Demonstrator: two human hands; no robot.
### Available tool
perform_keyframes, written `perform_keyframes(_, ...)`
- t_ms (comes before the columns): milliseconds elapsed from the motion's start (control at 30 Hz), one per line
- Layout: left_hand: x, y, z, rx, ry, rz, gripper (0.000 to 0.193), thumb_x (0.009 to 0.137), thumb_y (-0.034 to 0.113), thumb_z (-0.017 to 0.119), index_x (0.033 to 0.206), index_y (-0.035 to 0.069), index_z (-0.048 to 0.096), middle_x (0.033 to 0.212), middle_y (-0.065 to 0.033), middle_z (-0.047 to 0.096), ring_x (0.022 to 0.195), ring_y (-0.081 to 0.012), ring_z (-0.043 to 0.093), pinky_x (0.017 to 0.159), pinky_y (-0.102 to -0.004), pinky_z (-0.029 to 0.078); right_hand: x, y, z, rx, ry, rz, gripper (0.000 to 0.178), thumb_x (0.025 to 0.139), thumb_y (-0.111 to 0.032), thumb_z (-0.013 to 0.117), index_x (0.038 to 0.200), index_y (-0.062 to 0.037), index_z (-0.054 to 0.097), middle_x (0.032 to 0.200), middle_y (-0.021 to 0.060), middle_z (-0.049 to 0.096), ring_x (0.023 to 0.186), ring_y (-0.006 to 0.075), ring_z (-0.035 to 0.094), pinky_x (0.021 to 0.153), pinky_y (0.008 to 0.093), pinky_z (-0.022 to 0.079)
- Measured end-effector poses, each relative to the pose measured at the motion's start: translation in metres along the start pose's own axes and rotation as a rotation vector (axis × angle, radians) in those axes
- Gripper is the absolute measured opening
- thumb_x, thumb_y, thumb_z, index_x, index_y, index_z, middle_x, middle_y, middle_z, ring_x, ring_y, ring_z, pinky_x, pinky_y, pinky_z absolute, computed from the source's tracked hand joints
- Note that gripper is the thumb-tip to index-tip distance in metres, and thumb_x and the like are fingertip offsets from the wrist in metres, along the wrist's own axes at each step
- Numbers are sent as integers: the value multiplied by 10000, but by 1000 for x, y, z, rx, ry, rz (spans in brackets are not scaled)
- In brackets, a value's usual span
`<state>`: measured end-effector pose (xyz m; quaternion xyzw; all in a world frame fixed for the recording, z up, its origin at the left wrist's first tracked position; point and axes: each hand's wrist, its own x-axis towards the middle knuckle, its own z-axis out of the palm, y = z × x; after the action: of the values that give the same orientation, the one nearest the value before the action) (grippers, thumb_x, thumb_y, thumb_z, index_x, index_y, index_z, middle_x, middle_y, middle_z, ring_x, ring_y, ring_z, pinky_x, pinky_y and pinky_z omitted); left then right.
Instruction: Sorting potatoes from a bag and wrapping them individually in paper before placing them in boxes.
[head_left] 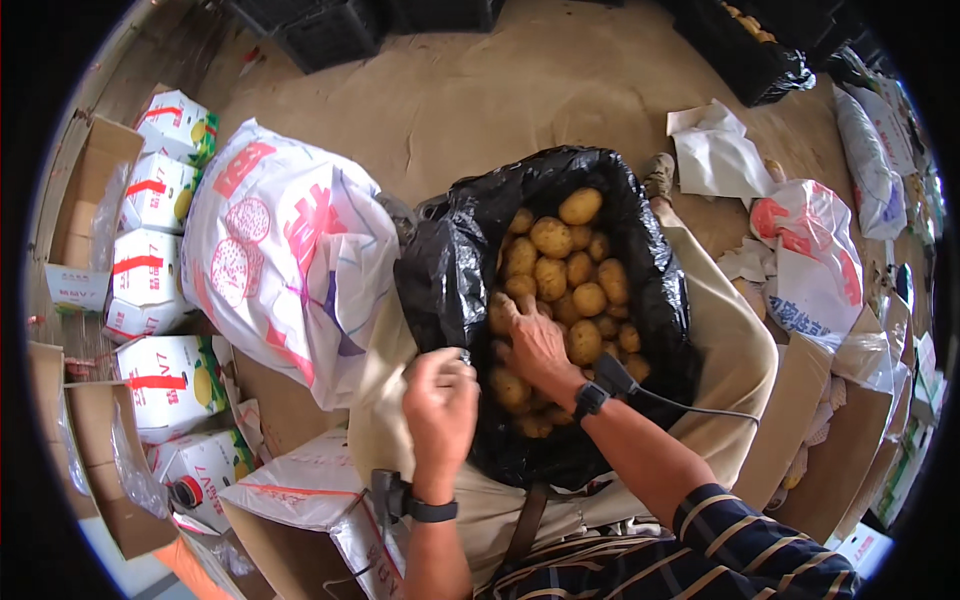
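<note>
Many yellow-brown potatoes (550,278) fill a container lined with a black plastic bag (655,270), set between my knees. My right hand (538,345) reaches into it from the lower right, its fingers curled round a potato (498,314) at the left side of the heap. Just outside the liner's left edge, my left hand (440,408) is raised with its fingers bent together. Whatever may be in that hand is hidden. Each wrist carries a dark band with a small device attached.
A large full white sack (290,250) stands left of the liner. White printed cartons (155,270) line the far left, with open cardboard boxes (95,200) beside them. Black crates (330,35) stand at the back. On the right are a white-red bag (815,255) and an open carton (835,440).
</note>
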<state>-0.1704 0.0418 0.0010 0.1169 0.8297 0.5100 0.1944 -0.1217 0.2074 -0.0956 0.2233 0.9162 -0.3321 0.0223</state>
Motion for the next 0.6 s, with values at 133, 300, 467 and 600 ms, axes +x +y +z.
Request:
perform_keyframes(133,-17,-11,45,592,-281,200,435,822,115,797,1214,27,628,1126,-219,631,1007,-439,677,813,-530,569,16,13,0,-25,-31,-18,703,764,-208,862,1375,-26,567,1219,242,602,1048,443,683,884,500,578)
perform_keyframes(300,-13,-53,91,1025,-454,215,406,857,214,786,1208,54,660,1111,-161,701,931,-331,744,719,-459,575,-3,35,-47,88,102,204,738,740,-309,863,1357,-4,596,1240,226,644,1150,424,655,966,489,550)
perform_keyframes(467,3,-89,110,1200,-457,266,140,889,234,704,912,125,788,934,-133,766,831,-291,776,672,-403,569,-72,49,-98,0,271,141,630,793,-251,838,1330,-9,615,1235,213,618,1148,405,636,946,476,554)
perform_keyframes(600,9,-91,103,1103,-509,439,99,870,117,678,886,75,767,885,-169,760,831,-322,777,720,-433,604,-118,45,-79,-8,71,-24,571,797,-218,840,1282,-11,620,1195,216,615,1098,425,642,919,492,556)
